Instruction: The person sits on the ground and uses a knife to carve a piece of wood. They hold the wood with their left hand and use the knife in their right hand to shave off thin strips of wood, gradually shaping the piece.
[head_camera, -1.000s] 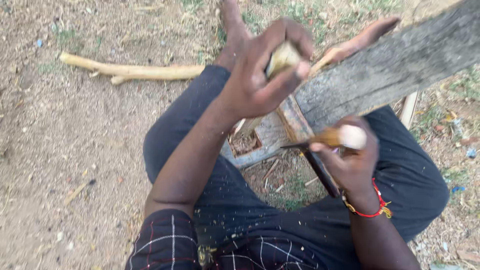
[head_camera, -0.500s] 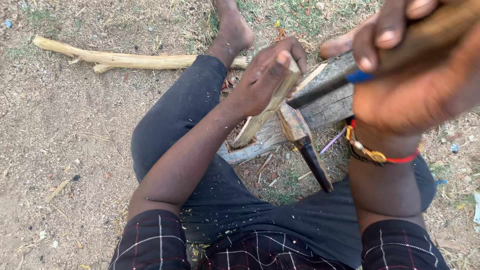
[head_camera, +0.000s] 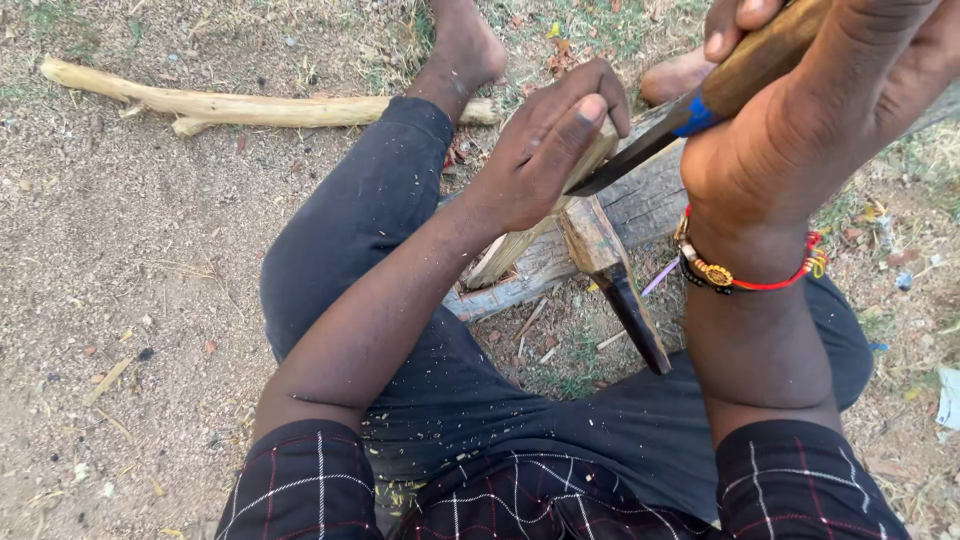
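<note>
Fingers of the left hand (head_camera: 545, 150) clamp a pale stick (head_camera: 525, 235), which stands tilted on a grey plank (head_camera: 640, 205) between the legs. The right hand (head_camera: 800, 110), raised close to the camera, grips a knife (head_camera: 650, 140) by its wooden handle, blade beside the left fingers. A peeled branch (head_camera: 220, 105) lies on the dirt.

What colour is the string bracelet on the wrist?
Red, with small gold beads. The bracelet shows best in the head view, on the right hand side.
</note>
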